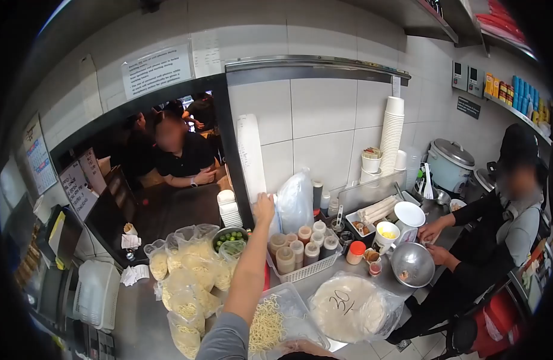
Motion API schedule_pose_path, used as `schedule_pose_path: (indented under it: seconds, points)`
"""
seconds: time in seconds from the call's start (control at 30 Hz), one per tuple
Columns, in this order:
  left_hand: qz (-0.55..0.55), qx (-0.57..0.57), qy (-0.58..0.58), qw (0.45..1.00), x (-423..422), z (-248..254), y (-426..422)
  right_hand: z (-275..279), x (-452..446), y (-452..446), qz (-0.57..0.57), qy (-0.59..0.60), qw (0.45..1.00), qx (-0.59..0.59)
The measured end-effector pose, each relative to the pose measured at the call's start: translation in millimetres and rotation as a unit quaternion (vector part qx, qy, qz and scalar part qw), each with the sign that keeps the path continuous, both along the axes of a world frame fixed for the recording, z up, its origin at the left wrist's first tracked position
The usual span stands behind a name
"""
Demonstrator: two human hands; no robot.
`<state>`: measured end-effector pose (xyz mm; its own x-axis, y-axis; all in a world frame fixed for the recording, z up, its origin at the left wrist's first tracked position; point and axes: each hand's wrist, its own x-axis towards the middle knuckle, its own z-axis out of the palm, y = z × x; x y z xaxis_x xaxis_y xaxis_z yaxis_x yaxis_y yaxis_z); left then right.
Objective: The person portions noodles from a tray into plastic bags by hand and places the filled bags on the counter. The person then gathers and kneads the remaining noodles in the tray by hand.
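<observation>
My left hand (264, 209) is stretched far forward to the wall. Its fingers are curled at the lower end of a long white paper slip (250, 153), beside a clear plastic bag (295, 201). Only the back of my right hand (303, 347) shows at the bottom edge, with its fingers hidden, near a clear tub (296, 307) of yellow noodles (267, 321). To the left of my forearm lie several bags of noodles (195, 264) and a bowl of green limes (231, 236). A white basket (306, 271) of squeeze bottles (285, 260) stands to its right.
A co-worker at right holds a metal bowl (412, 264). A large bag marked 30 (342, 306) lies in front. Stacked cups (392, 129) and a rice cooker (450, 161) stand behind. Another person leans at the serving window (186, 150). Plastic containers (99, 294) are at left.
</observation>
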<state>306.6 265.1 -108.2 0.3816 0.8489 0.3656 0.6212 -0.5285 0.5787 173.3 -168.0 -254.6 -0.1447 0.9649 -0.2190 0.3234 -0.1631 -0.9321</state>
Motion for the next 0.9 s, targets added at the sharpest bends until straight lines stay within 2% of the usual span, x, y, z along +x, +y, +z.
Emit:
schedule_pose_path:
  seconds: [0.1, 0.17, 0.23, 0.33, 0.43, 0.53, 0.63, 0.8, 0.9]
  points:
    - [-0.010, 0.098, -0.015, 0.995, 2.2, -3.4, 8.4, -8.6, 6.7, -4.5, -0.010, 0.016, 1.000, -0.022]
    - [0.042, 0.179, 0.003, 0.983, 2.1, -6.0, 5.1, -11.5, 11.6, -8.1, -0.009, 0.022, 0.999, -0.032]
    - [0.037, 0.189, -0.001, 0.981, 5.0, -10.6, 3.9, -15.7, 16.7, -11.9, -0.011, 0.023, 0.999, -0.038]
    - [0.028, 0.123, 0.052, 0.991, 14.6, -3.9, 5.9, -27.4, 17.8, -13.0, -0.019, -0.017, 0.999, -0.029]
    - [0.067, 0.100, 0.109, 0.987, 22.9, 27.2, -3.5, -31.2, 19.5, -13.2, -0.017, -0.010, 0.999, -0.033]
    - [0.191, -0.068, 0.034, 0.979, 55.7, -7.5, 28.4, -18.5, 21.4, -13.0, -0.018, 0.009, 0.999, -0.041]
    - [0.113, -0.056, 0.113, 0.986, 30.1, 12.6, -2.6, -12.2, 24.1, -13.2, -0.025, 0.018, 0.999, -0.041]
    - [0.143, -0.065, 0.021, 0.987, 30.5, 15.4, -1.2, -7.3, 26.1, -18.7, -0.036, 0.037, 0.998, -0.045]
    - [0.202, -0.117, -0.102, 0.967, 35.9, 26.1, -5.2, -6.2, 27.4, -21.1, -0.039, 0.045, 0.997, -0.046]
